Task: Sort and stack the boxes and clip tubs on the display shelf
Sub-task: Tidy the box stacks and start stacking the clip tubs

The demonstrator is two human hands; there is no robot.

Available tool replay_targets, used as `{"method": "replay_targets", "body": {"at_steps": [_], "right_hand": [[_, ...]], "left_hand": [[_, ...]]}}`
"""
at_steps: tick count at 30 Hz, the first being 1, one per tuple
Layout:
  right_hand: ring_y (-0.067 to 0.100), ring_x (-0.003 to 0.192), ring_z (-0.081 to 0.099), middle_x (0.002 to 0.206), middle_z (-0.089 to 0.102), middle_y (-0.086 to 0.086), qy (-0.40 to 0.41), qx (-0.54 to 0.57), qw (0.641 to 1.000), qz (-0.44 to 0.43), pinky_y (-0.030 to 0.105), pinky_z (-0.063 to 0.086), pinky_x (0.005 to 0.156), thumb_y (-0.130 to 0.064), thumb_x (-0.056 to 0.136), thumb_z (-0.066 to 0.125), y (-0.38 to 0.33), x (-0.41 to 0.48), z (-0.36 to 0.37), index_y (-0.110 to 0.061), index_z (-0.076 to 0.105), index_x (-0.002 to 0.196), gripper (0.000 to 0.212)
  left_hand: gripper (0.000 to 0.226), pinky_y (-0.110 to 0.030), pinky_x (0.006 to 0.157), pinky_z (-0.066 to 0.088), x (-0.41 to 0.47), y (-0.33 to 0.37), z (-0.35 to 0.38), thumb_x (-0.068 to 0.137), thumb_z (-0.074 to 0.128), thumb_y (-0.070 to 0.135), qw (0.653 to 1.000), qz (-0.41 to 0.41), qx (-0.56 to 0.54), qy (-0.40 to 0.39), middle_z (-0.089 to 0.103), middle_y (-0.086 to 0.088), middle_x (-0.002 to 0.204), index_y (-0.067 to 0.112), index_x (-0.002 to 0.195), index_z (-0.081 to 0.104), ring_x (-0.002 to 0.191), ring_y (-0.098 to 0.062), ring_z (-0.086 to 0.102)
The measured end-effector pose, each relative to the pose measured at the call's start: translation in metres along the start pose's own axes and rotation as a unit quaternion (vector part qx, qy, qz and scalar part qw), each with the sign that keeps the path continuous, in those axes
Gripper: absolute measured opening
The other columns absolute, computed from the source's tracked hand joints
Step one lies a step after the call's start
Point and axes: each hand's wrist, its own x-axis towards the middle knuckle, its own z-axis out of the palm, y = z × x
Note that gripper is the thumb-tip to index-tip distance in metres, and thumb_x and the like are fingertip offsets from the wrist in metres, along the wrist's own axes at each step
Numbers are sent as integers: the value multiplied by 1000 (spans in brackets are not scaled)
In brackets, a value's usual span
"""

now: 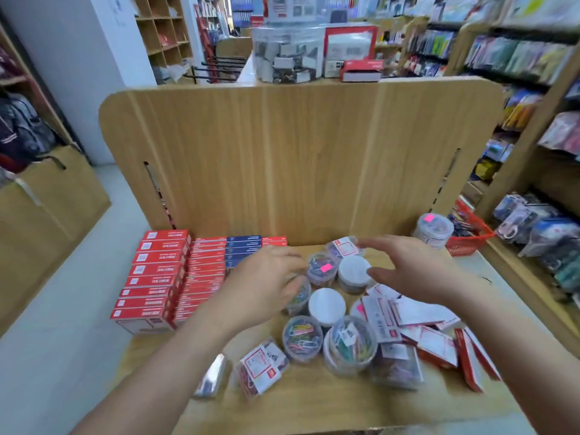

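Head view: my right grip (pixel 408 268) hovers spread wide, empty, above the clip tubs (pixel 326 304); my left grip (pixel 266 284) sits at their nine o'clock, and I cannot tell whether it holds one.

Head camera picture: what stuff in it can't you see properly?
- Tub of coloured clips, head view: mostly covered by the left hand, so whether the hand grips it is unclear.
- Red boxes: the label print is too small and blurred to read.
- Flat packs: some are hidden under the right hand.
- Big clear tub up top: blurred, and its base is cut off by the wooden panel.
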Motion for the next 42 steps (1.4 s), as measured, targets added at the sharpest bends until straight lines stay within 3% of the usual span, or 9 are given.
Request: {"method": "replay_targets", "body": {"at_steps": [8,16,18,21,23,28,34,40,42], "right_hand": [[28,115,57,126,62,4,-50,2,998,30,38,45,85,-50,79,66,21,37,46,-27,43,134,64],[17,106,57,104,65,-13,-46,76,996,-3,40,28,82,-67,73,63,25,38,51,-34,50,108,50],[14,107,58,106,66,-15,26,134,991,0,40,35,89,-66,77,59,40,37,40,-32,57,106,45],[22,107,56,107,64,-4,233,166,956,60,45,44,87,-50,77,70,85,33,22,-27,61,106,39],[28,112,49,116,56,4,270,177,935,146,50,43,89,-42,69,79,120,32,17,-23,54,115,56],[32,120,49,133,47,10,167,251,935,185,52,43,96,-37,60,87,161,42,38,-24,32,136,95],[33,101,61,115,62,3,170,273,938,131,33,43,73,-23,68,84,165,49,54,-27,32,133,83],[15,91,64,107,62,-11,105,324,938,62,31,51,78,-25,62,88,166,52,51,-38,31,130,90],[15,93,64,108,63,-12,106,327,938,48,30,52,83,-27,61,88,163,55,53,-38,32,129,89]], "left_hand": [[45,-42,85,47,75,13,55,79,61,48,985,-88,76,-129,65,3,115,37,122,51,107,-26,53],[45,-40,86,47,79,14,51,73,59,24,980,-128,91,-126,61,3,112,29,117,57,107,-25,51],[43,-38,90,45,89,22,53,78,57,23,986,-124,53,-98,62,3,118,27,121,59,110,-26,52],[33,-36,83,48,112,34,63,85,56,38,987,-131,56,-81,66,0,113,28,116,61,106,-26,58],[33,-33,72,47,127,41,70,85,56,52,979,-149,93,-105,67,0,106,28,108,61,100,-27,61],[32,-29,66,41,147,43,77,77,71,49,967,-191,83,-146,65,0,106,34,94,48,85,-24,56],[40,-32,77,49,151,42,82,72,80,25,974,-171,41,-142,66,4,107,30,105,58,93,-19,59],[36,-34,82,47,142,51,67,79,71,43,982,-109,105,-111,63,5,108,32,112,63,101,-19,54],[44,-34,83,48,129,54,57,75,67,59,973,-101,110,-175,60,10,106,38,113,60,101,-16,55]]}}
